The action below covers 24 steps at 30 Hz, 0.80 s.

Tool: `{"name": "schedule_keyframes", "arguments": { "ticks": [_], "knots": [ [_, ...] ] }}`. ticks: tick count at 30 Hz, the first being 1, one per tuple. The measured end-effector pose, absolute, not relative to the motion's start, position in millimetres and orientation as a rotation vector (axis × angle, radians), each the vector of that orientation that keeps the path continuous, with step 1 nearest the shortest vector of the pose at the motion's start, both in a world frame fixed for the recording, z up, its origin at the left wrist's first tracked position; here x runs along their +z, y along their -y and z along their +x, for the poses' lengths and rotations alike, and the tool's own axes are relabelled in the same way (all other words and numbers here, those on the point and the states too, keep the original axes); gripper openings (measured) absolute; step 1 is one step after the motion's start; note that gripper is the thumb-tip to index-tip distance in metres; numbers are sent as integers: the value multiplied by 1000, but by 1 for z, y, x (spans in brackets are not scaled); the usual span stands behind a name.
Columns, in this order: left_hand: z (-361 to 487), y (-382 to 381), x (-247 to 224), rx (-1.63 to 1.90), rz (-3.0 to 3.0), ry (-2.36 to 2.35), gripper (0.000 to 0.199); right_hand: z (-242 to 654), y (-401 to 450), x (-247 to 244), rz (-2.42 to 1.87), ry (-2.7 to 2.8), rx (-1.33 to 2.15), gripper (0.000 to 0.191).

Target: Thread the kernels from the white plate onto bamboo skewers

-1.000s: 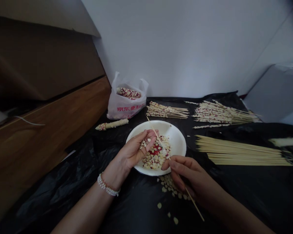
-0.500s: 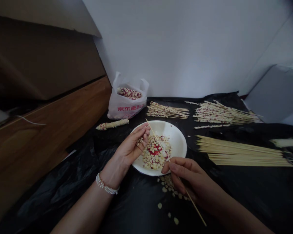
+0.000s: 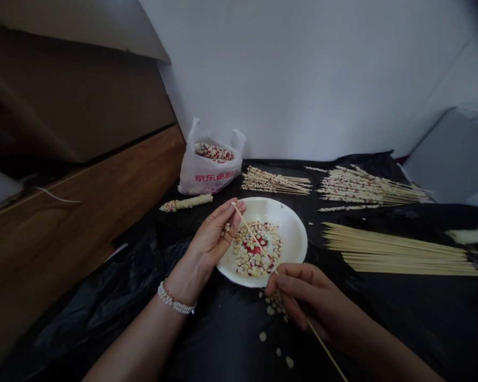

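Observation:
A white bowl [image 3: 293,239] holds loose corn kernels [image 3: 257,268], pale and dark red. At its left rim my left hand [image 3: 217,233] is cupped around some kernels, its thumb and fingertips pinching a small kernel at a stick's tip. My right hand [image 3: 302,292] is closed on the thin wooden stick [image 3: 249,229] near the bowl's lower right rim. The stick slants from the left fingertips down to the lower right, and its upper part looks bare. More kernels [image 3: 274,305] lie below the bowl on black plastic, partly hidden by my right hand.
A white bag [image 3: 207,178] with corn cobs stands behind, a partly stripped cob [image 3: 187,203] before it. Kernel-threaded sticks lie in a small bundle [image 3: 274,181] and a larger one [image 3: 358,185]. Bare sticks [image 3: 398,252] lie at right, near a pale cob [image 3: 470,236]. A cardboard box [image 3: 75,90] is at left.
My left fingertips have come together at the stick's tip, which has shifted slightly left. The whole view has shifted a little.

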<state>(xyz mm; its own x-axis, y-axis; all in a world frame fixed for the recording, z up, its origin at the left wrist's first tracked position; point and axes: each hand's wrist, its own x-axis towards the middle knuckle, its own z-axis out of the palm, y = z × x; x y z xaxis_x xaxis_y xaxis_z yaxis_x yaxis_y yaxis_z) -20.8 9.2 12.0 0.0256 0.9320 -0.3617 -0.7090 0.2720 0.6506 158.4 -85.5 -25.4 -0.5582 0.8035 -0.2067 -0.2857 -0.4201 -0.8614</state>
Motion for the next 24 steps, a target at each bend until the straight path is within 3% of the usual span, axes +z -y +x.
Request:
{"name": "schedule_keyframes", "arguments": {
  "ticks": [24],
  "knots": [
    [-20, -9, 8, 1339, 352, -856, 25, 156, 86, -28, -806, 1046, 2038, 28]
  ]
}}
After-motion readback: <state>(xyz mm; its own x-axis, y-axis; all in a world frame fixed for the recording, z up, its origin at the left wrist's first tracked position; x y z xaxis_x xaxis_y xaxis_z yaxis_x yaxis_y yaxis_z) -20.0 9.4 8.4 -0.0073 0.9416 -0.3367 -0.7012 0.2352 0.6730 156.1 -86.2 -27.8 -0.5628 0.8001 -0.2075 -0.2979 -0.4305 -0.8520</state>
